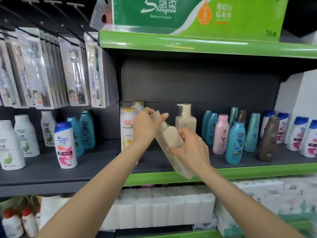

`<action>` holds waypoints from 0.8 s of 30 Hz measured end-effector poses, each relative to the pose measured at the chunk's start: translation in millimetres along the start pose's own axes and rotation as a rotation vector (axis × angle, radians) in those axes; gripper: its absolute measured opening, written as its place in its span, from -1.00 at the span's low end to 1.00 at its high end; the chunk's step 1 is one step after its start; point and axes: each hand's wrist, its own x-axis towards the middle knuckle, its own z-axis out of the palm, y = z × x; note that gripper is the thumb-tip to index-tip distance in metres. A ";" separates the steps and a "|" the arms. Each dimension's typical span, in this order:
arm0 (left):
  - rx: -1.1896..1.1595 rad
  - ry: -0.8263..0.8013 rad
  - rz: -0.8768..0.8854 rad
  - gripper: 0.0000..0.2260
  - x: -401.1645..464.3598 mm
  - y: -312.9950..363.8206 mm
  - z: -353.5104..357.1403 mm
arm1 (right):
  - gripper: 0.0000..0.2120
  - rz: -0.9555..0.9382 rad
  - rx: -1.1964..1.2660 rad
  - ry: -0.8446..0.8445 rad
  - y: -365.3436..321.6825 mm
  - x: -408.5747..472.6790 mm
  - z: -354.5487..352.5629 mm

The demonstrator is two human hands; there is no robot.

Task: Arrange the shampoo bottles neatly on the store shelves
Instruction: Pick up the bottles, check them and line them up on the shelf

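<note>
Store shelving with green price rails, both hands on one beige pump bottle

Right hand (190,148) wraps the tilted beige pump bottle (171,140) at its body, fingers curled around it; left hand (145,124) pinches its pump top, above the grey shelf (154,162); behind stand a matching upright pump bottle (185,119) and a Pantene bottle (127,127)

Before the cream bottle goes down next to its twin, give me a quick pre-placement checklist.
1. Both hands on the held cream bottle: ok; left hand at the pump, right hand on the body.
2. Bottle upright: not ok, tilted.
3. Bare shelf in front of the standing cream bottle: ok.
4. Pantene bottle apart from the bottle's path: cannot tell.
5. Label facing out: cannot tell.
</note>
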 end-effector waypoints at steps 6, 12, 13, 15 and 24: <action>-0.129 0.020 0.072 -0.84 36.3 5.8 13.2 | -0.42 -0.106 0.064 -0.124 7.6 39.8 -2.2; -0.090 -0.132 0.265 -0.76 49.6 3.1 15.8 | -0.19 -0.033 0.514 -0.336 18.5 80.4 -5.6; -0.098 -0.153 0.264 -0.76 50.3 -0.1 15.3 | -0.17 -0.015 0.540 -0.363 20.3 83.9 -3.5; -0.116 -0.183 0.254 -0.76 51.3 -6.9 13.7 | -0.18 -0.020 0.569 -0.375 21.8 88.6 4.8; 0.133 -0.082 0.280 -0.76 66.6 -8.7 10.8 | -0.32 -0.065 0.455 -0.084 12.4 100.4 42.1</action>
